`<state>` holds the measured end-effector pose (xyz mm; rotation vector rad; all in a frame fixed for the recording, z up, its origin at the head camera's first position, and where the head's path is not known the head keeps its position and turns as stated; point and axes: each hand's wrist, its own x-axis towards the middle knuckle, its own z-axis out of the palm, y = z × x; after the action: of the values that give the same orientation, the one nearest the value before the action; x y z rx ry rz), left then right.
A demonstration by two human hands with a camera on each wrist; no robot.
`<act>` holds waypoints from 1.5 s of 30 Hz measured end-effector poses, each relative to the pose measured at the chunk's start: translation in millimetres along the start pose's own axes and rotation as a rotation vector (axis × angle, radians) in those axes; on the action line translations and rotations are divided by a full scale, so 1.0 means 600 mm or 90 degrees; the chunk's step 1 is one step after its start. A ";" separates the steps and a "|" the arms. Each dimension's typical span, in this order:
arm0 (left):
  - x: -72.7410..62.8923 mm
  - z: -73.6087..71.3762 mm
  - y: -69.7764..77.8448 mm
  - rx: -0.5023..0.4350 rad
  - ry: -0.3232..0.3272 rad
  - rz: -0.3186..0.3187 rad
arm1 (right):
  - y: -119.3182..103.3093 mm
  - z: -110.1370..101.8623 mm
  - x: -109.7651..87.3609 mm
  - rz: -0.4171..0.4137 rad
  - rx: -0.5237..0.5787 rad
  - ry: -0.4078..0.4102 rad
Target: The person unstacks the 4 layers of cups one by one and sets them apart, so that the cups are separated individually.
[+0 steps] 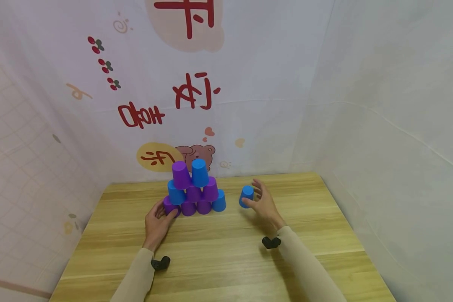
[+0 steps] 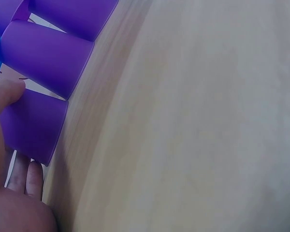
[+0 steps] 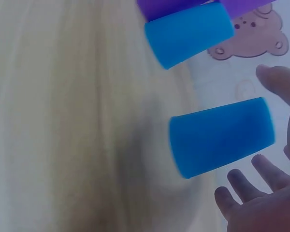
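An upside-down cup pyramid stands near the back of the table. Its bottom row has several purple cups and a blue cup at the right end. Above sit three cups, one blue, two purple; on top are a purple cup and a blue cup. My left hand holds the leftmost bottom purple cup, thumb in front, fingers on its outer side. To the right, my right hand spreads around a separate upside-down blue cup; the right wrist view shows gaps between digits and cup.
The wooden table extends in front of the cups and to both sides. A white printed cloth wall rises behind the pyramid, and another pale wall borders the right side. Black wrist mounts sit on both sleeves.
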<state>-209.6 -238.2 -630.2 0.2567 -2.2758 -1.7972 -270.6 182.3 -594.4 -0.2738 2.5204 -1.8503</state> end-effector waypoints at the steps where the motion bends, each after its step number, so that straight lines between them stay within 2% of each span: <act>1: 0.000 0.000 0.000 0.000 0.000 0.000 | -0.005 -0.002 -0.001 -0.002 0.000 -0.001; 11: 0.001 0.002 -0.002 0.000 0.004 -0.003 | -0.068 -0.025 0.009 -0.078 -0.026 0.010; 19: 0.001 0.002 -0.002 -0.001 0.007 0.004 | -0.123 -0.020 0.022 -0.126 -0.029 0.009; 32: -0.002 0.002 0.002 -0.004 0.004 0.007 | -0.207 0.033 0.035 -0.188 -0.039 -0.048; 45: -0.002 0.003 0.002 -0.007 0.005 0.005 | -0.259 0.093 0.050 -0.195 -0.038 -0.108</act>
<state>-208.9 -235.9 -629.7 0.2531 -2.2588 -1.8008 -272.7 80.1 -461.5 -0.8228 2.5330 -1.7524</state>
